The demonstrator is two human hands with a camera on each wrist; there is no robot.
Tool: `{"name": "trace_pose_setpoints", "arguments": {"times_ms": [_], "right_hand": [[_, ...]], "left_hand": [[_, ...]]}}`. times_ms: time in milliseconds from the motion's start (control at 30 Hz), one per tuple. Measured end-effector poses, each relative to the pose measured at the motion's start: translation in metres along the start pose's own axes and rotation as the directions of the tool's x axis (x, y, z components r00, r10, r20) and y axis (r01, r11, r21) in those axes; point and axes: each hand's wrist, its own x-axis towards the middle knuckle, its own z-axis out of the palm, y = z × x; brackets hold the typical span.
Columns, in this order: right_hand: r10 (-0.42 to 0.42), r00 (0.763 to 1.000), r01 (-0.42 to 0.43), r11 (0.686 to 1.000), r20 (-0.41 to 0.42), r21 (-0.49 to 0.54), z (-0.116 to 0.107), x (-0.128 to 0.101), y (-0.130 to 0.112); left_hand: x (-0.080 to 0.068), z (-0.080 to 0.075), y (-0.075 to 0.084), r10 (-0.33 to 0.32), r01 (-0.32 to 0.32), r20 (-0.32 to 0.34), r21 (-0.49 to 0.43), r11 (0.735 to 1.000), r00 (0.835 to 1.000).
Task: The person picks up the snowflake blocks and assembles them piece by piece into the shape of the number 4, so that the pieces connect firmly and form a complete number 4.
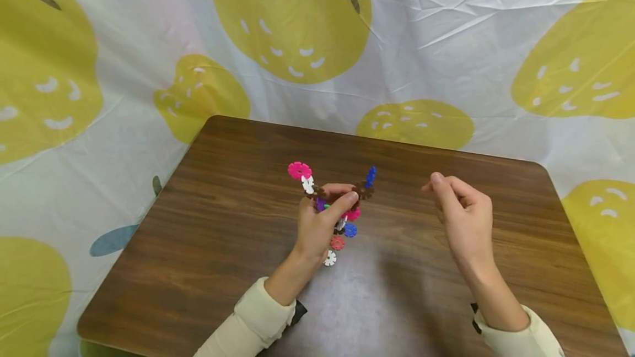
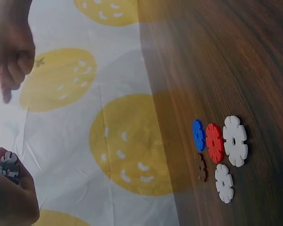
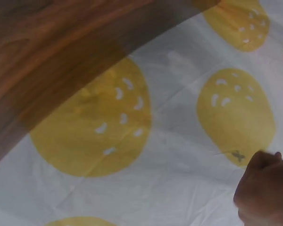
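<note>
A white cloth printed with big yellow fruit shapes (image 1: 290,15) fills the upper half of the head view and runs down both sides. On it, across the lower middle of the frame, lies a dark wood-grain tabletop (image 1: 208,225) with rounded corners.

Two cream sleeves come up from the bottom edge. The left hand (image 1: 319,225) is raised at the centre of the frame, thumb and fingers curled round a cluster of joined snowflake discs (image 1: 342,203). A pink disc (image 1: 300,170) and a white one stick out at its upper left, a blue disc (image 1: 370,176) on a brown one at its upper right, with purple and more pink near the thumb.

The right hand (image 1: 458,208) hovers at centre right, well apart from the cluster, its fingers loosely curled with the thumb near the fingertips. I see nothing in it.

Just below the left hand, loose discs lie on the table. The left wrist view shows them at its lower right: a large white disc (image 2: 235,140), a red disc (image 2: 214,142), a blue disc (image 2: 198,134), a smaller white disc (image 2: 224,182) and a small brown disc (image 2: 201,167), close together.
</note>
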Motion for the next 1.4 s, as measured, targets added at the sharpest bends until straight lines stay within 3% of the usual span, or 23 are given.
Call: {"name": "trace_pose_setpoints", "arguments": {"times_ms": [67, 167, 333, 500, 800, 1033, 1167, 1400], "right_hand": [[0.040, 0.997, -0.039, 0.999, 0.064, -0.016, -0.001, 0.001, 0.009], [0.105, 0.983, -0.086, 0.988, 0.153, -0.125, -0.001, 0.003, 0.025], [0.197, 0.950, -0.144, 0.965, 0.242, -0.219, 0.002, 0.005, 0.055], [0.146, 0.940, -0.050, 0.952, 0.307, -0.302, 0.012, 0.000, 0.079], [0.015, 0.950, 0.143, 0.865, 0.310, -0.481, 0.037, -0.021, 0.109], [-0.005, 0.933, 0.224, 0.790, 0.360, -0.570, 0.051, -0.037, 0.124], [-0.012, 0.918, 0.257, 0.779, 0.396, -0.572, 0.059, -0.039, 0.129], [-0.030, 0.913, 0.270, 0.791, 0.406, -0.549, 0.072, -0.036, 0.133]], "left_hand": [[0.001, 0.000, 0.000, 0.001, -0.001, 0.000, -0.005, 1.000, 1.000], [0.003, -0.002, 0.001, 0.005, -0.005, 0.001, 0.002, 1.000, 1.000], [0.006, -0.004, 0.003, 0.012, -0.012, 0.000, 0.013, 1.000, 1.000], [0.005, -0.005, 0.006, 0.008, -0.008, 0.008, 0.000, 1.000, 1.000], [0.003, -0.004, 0.005, 0.020, -0.020, 0.017, 0.021, 1.000, 1.000], [0.001, -0.004, 0.007, 0.018, -0.019, 0.034, 0.029, 0.999, 0.999], [0.000, -0.003, 0.008, 0.020, -0.021, 0.038, 0.030, 0.999, 0.999], [-0.001, -0.001, 0.007, 0.020, -0.021, 0.031, 0.032, 0.999, 0.999]]}}
